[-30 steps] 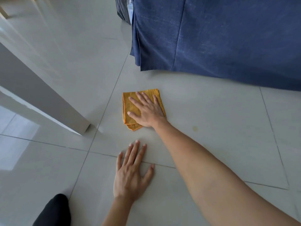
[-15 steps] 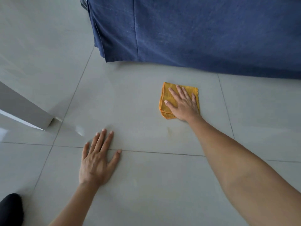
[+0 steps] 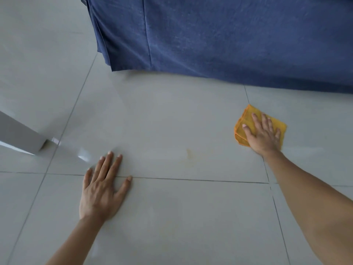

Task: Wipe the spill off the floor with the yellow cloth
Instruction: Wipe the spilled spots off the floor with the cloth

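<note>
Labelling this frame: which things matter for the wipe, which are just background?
Job:
yellow cloth under right hand
faint yellowish stain on floor
left hand, braced flat

Background:
blue fabric cover
grey furniture leg

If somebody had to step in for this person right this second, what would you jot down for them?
Left hand: flat on the floor tiles, palm down, holding nothing, bracing.
Right hand: spread flat on the folded yellow cloth, pressing it to the floor, near the blue fabric cover.
Spill: a faint yellowish stain remains on the tile between the two hands, to the left of the cloth.
Done: cloth is down and in use.
Left: bring the cloth back over the stain and rub until it is gone.
</note>
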Demonstrator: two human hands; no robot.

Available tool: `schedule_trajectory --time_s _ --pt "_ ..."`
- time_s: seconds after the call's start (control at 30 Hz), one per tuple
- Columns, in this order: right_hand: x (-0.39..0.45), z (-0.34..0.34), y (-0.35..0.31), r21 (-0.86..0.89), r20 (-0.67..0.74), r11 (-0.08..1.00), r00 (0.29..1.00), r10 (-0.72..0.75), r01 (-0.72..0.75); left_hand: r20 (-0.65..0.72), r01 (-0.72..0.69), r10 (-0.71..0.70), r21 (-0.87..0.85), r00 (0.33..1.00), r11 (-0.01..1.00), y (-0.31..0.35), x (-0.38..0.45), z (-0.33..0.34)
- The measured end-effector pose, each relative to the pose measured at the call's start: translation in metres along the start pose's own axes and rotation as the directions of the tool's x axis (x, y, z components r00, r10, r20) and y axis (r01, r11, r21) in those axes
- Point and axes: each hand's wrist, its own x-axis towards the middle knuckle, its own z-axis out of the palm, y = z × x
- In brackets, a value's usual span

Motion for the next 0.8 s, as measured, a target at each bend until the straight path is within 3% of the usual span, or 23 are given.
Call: schedule_trajectory --time_s 0.17,0.37,0.8 --pt "-0.019 0.007 -0.027 0.02 -0.009 0.999 0.999 0.051 -0.05 0.019 0.0 0.0 -0.032 1.0 0.999 0.002 -0.01 -0.002" --pt "-0.05 0.018 -0.09 0.032 0.042 0.997 0.996 -0.075 0.073 0.094 -0.011 0.015 -0.043 0.996 0.999 -0.01 -0.077 -0.001" --pt "-0.062 0.044 -0.261 0.05 0.039 0.943 0.943 -0.332 0.33 0.034 -0.012 0.016 -0.135 0.999 0.991 -0.011 -0.071 0.0"
